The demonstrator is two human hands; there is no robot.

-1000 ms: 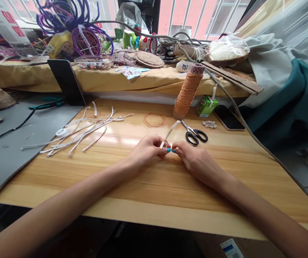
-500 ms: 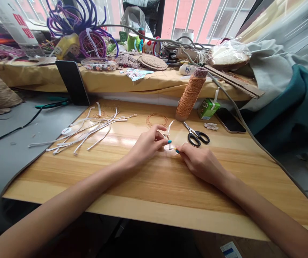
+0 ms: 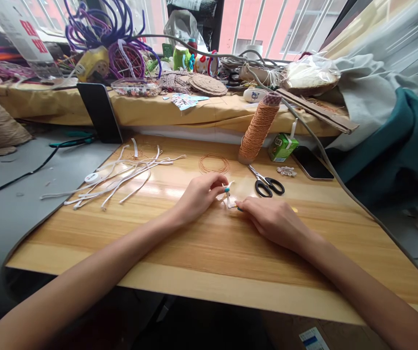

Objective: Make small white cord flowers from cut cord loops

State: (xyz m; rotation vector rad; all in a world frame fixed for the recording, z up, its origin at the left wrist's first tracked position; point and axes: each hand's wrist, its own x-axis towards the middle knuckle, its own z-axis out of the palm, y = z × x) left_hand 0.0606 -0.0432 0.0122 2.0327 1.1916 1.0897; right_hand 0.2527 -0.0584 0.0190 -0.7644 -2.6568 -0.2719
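A wooden table fills most of the scene. Along its far side runs a ledge draped in yellow cloth and crowded with craft bits, and at the far right hangs a teal cloth. On the left of the table lies a loose pile of white strips, crossing one another.

Both hands are near the middle of the table, close together but not touching. The left hand pinches a small white strip between thumb and fingers — the strip sits in the narrow gap between the two hands. The right hand is closed around a thin tool, mostly hidden by the fingers; its end is by the strip, though whether it passes through cannot be told.

A spool of orange cord stands tilted on the far side, right of the hands. Just right of it is a green drink carton, with a phone lying flat beside that. Black-handled scissors lie open, nearer than the spool. A coil of thin wire rests just beyond the left hand.
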